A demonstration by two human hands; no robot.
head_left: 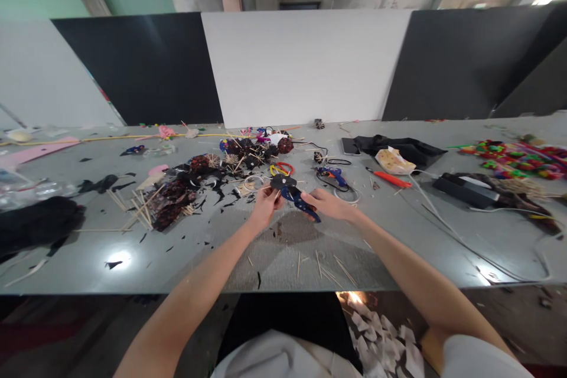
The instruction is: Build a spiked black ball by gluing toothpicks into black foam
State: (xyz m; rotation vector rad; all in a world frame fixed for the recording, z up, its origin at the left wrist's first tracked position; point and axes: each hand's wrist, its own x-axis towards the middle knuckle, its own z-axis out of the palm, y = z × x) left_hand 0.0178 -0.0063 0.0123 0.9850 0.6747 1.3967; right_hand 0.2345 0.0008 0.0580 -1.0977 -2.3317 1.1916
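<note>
Near the middle of the table, my left hand (266,204) pinches a dark, roundish piece (282,182) with thin pale sticks poking from it. My right hand (325,204) is wrapped around a dark blue hand tool (303,205), whose exact kind I cannot make out. The tool's front end meets the dark piece from the right. Just beyond them lies a tool with red and yellow handles (282,169). A blue glue gun (332,175) rests on the table past my right hand.
Dark balls with sticks (252,153) cluster behind my hands. More clumps (170,204) and wooden sticks (137,212) lie left. Right are an orange-handled tool (390,178), black box (465,189), white cable (436,212) and colourful fuzzy pieces (518,156). Cut sticks (328,271) lie near the front edge.
</note>
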